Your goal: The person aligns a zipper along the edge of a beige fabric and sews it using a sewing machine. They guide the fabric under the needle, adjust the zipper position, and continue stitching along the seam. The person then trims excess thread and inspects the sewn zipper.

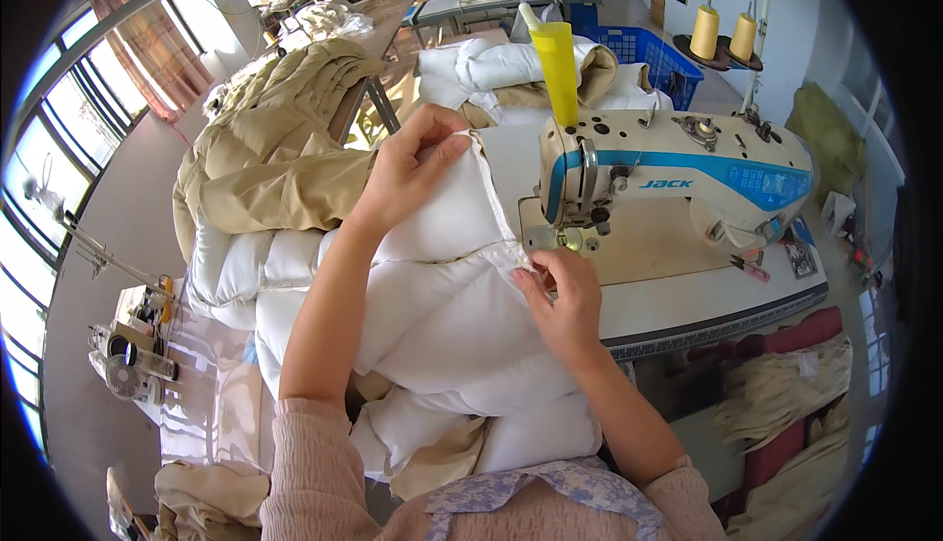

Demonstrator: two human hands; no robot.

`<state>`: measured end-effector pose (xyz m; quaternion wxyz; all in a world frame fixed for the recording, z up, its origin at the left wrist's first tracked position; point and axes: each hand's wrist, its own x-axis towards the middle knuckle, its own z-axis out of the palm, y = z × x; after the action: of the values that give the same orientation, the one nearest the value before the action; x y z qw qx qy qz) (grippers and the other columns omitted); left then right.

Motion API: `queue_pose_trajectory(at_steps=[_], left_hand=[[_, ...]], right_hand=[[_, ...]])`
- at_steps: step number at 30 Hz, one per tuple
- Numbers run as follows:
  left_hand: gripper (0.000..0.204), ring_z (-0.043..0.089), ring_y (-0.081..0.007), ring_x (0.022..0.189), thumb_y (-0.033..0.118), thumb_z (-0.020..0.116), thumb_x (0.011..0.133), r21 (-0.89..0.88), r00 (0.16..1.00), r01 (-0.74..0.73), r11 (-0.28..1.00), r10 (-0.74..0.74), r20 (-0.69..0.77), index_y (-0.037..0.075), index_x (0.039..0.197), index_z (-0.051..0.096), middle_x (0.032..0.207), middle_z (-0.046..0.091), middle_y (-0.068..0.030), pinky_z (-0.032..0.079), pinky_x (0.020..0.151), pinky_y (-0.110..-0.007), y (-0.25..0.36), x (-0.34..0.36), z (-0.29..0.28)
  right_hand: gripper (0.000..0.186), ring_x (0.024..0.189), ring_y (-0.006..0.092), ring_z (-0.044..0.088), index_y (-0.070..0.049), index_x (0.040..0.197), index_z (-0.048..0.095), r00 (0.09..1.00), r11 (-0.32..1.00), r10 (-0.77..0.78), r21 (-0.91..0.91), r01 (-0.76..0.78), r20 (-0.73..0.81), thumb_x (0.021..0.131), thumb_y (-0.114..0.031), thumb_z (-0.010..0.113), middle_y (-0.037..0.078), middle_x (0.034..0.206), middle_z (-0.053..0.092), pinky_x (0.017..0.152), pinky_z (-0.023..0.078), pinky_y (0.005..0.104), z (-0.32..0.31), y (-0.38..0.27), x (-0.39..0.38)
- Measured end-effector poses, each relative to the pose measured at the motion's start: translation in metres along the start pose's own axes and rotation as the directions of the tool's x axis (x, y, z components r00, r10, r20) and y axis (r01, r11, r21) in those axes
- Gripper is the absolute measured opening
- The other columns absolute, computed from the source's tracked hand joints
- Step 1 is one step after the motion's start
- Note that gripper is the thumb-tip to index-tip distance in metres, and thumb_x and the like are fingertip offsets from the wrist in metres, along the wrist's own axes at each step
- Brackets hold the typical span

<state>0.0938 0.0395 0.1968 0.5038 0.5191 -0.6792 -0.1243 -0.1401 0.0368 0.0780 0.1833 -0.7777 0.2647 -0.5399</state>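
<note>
A puffy quilted garment piece (447, 315), white on this side and khaki on the other, lies across my lap and the sewing table. At the far end of its seamed edge my left hand (417, 163) pinches the white fabric between thumb and fingers. Nearer to me, my right hand (562, 295) is closed on the same edge, just left of the table's bare top. The edge is stretched between both hands. Right beside it stands a white and blue sewing machine (678, 182), its needle area close to my right hand.
Thread snips (750, 268) lie on the table's right side. Two yellow thread cones (705, 32) stand behind the machine, near a blue basket (638, 50). A yellow cup-like holder (557, 69) rises beside the machine head. Khaki quilted fabric (285, 138) is heaped at the left.
</note>
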Motion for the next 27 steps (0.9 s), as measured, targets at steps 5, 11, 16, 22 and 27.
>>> queue_pose_trajectory(at_steps=[5,11,16,22,27], left_hand=[[0.013,0.056,-0.005,0.088,0.011,0.067,0.103,0.012,1.0,0.0,1.0,0.0,-0.012,0.005,0.112,0.06,0.095,0.065,0.0012,0.049,0.082,-0.024,0.012,-0.003,0.001],[0.012,0.05,-0.0026,0.082,0.01,0.069,0.101,-0.04,1.0,0.022,0.999,-0.023,-0.006,0.008,0.107,0.06,0.091,0.058,0.0048,0.044,0.073,-0.022,0.017,-0.009,-0.01],[0.014,0.044,-0.0025,0.074,0.013,0.071,0.099,-0.028,0.999,0.04,0.999,-0.04,0.005,0.008,0.105,0.06,0.083,0.051,0.0072,0.038,0.068,-0.021,0.018,-0.01,-0.017],[0.013,0.039,-0.0024,0.072,0.013,0.071,0.098,-0.025,0.994,0.11,0.994,-0.11,0.019,0.008,0.104,0.061,0.078,0.047,0.0083,0.034,0.064,-0.022,0.024,-0.009,-0.012],[0.013,0.045,-0.0043,0.075,0.014,0.071,0.098,0.086,0.974,0.213,0.973,-0.219,0.067,0.005,0.102,0.063,0.08,0.053,0.0053,0.04,0.067,-0.023,0.02,-0.004,-0.002]], right_hand=[[0.018,0.08,0.0221,0.06,-0.008,0.09,0.068,0.991,0.998,-0.06,0.008,0.061,-0.12,0.083,-0.014,0.083,0.004,0.084,0.063,0.075,0.043,0.038,0.002,-0.004,-0.001],[0.019,0.076,0.0222,0.058,-0.001,0.082,0.064,0.993,0.992,0.043,0.121,-0.03,-0.111,0.085,-0.007,0.082,0.007,0.085,0.064,0.07,0.046,0.0349,0.005,0.004,0.004],[0.025,0.065,0.0148,0.052,-0.002,0.078,0.056,0.974,0.947,0.223,0.245,-0.206,-0.044,0.09,-0.005,0.078,0.005,0.078,0.063,0.063,0.043,0.029,0.003,0.002,0.003],[0.02,0.066,0.0039,0.048,-0.003,0.084,0.057,0.893,0.809,0.443,0.395,-0.436,0.08,0.095,-0.006,0.074,-0.001,0.072,0.057,0.062,0.04,0.023,0.007,-0.001,-0.002],[0.014,0.068,0.0073,0.052,-0.003,0.102,0.061,0.953,0.937,0.158,0.266,-0.227,0.259,0.102,-0.015,0.067,0.001,0.076,0.058,0.062,0.043,0.0262,-0.011,0.016,-0.013]])
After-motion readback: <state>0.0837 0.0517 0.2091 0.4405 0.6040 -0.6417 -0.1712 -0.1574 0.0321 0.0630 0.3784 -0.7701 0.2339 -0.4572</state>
